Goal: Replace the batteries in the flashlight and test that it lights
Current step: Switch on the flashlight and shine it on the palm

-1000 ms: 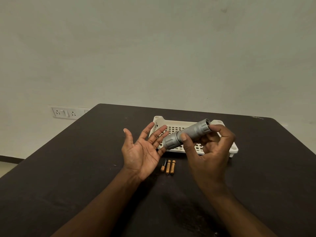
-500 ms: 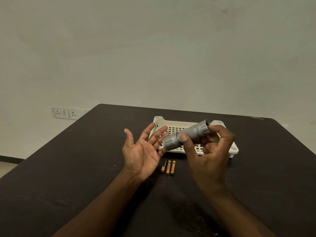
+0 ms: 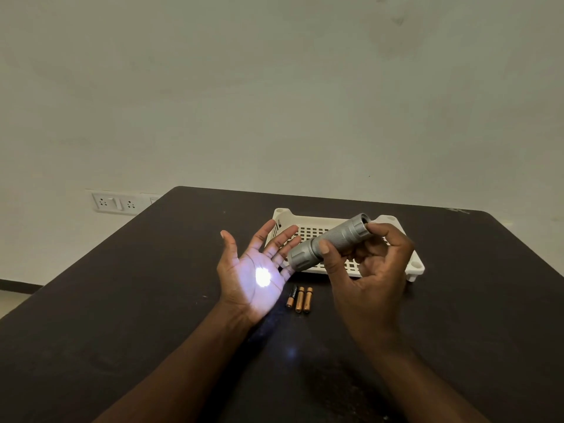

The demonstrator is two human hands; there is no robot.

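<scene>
My right hand [image 3: 370, 271] grips a grey metal flashlight [image 3: 332, 239], thumb on the barrel and a fingertip at the tail end. Its head points down-left at my left hand [image 3: 254, 274], which is held palm-up with fingers spread and holds nothing. A bright white spot of light lies on that palm. Three small batteries [image 3: 299, 298] lie side by side on the dark table [image 3: 122, 300] between my hands, one black-and-copper, two copper-coloured.
A white perforated plastic tray [image 3: 415, 265] sits on the table just behind my hands. A wall socket panel [image 3: 117, 203] is on the wall at the left, beyond the table's far-left edge.
The flashlight has come on: a bright spot now shows on my left palm where there was none. Both hands have stayed almost in place.
</scene>
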